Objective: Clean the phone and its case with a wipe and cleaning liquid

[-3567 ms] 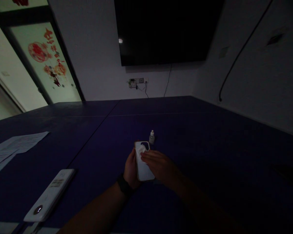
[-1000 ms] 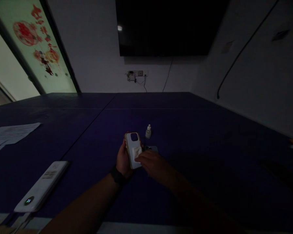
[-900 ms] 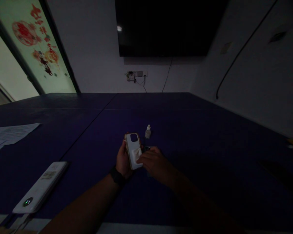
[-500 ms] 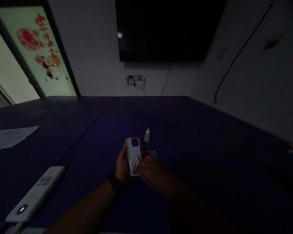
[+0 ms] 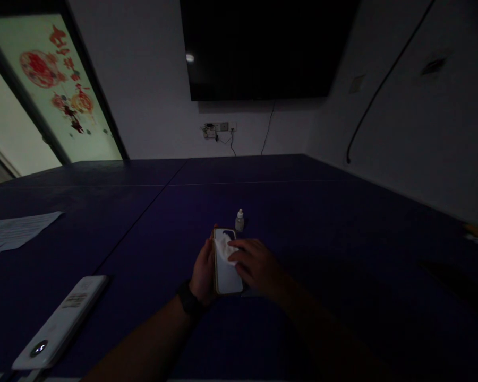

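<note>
My left hand (image 5: 202,271), with a dark watch on its wrist, is closed round the left edge of a phone case (image 5: 228,280). The case shows a pale inner face, a brownish rim and a camera cutout at its top. My right hand (image 5: 259,265) presses a crumpled white wipe (image 5: 224,249) against the upper part of that face, partly covering the cutout. Just beyond the case stands a small dropper bottle (image 5: 239,222) with a white cap. Under the case and right hand, the edge of a flat pale thing (image 5: 252,293) shows on the table; the rest is hidden.
The dark blue table (image 5: 151,239) reaches to the wall. A white power bank (image 5: 63,323) with a lit display and cable lies at left front, and printed papers (image 5: 19,231) lie farther left. A dark flat object rests at right. A large screen (image 5: 258,48) hangs ahead.
My right hand has moved the wipe from the lower part of the case up to the cutout. The case has shifted slightly right and nearer, covering more of the flat thing beneath.
</note>
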`<state>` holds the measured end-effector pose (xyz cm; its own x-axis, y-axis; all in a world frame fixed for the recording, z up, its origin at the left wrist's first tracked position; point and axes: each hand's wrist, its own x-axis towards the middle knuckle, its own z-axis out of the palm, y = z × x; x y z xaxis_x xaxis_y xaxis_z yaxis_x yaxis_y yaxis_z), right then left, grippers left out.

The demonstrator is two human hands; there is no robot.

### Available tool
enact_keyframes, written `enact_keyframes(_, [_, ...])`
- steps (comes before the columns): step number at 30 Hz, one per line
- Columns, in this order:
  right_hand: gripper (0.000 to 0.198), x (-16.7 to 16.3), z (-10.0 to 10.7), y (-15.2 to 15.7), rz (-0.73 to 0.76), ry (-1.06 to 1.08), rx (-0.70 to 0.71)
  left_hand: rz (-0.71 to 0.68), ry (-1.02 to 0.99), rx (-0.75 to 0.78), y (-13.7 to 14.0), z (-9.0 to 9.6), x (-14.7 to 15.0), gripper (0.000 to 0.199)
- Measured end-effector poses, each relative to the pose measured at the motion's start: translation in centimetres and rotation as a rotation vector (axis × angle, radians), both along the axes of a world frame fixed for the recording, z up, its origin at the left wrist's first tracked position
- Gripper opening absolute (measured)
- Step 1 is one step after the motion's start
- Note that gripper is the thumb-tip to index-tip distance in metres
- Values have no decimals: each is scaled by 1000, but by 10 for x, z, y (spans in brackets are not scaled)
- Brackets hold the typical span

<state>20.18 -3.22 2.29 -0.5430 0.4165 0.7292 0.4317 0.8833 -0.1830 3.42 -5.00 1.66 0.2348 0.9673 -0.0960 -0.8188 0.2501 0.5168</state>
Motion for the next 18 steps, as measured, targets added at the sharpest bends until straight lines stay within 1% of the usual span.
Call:
enact_keyframes(1, [19, -1, -2, 1, 11, -67, 36, 18, -10, -3, 1, -2, 0, 42])
enact_keyframes(3, [23, -2, -7, 4, 0, -122, 71, 40, -21, 7, 3, -4, 0, 47])
enact_keyframes(7, [34, -7, -15, 9, -70, -91, 125, 22, -10, 16, 2, -4, 1, 55])
enact_keyframes(9, [35, -9, -16, 8, -25, -80, 151, 36, 4, 10, 2, -3, 0, 55])
enact_keyframes(12, [33, -11, -14, 4, 73, -119, 149, 94, 17, 36, 3, -3, -2, 57])
enact_keyframes(13, [34, -11, -13, 3, 66, -129, 143, 111, 19, 52, 3, -3, -3, 58])
enact_keyframes(16, [36, -14, -16, 2, -56, -108, 141, 131, 30, 61, 5, -4, -3, 57])
enact_keyframes(18, [37, -16, -18, 2, -73, -116, 148, 133, 41, 46, 5, -4, -3, 55])
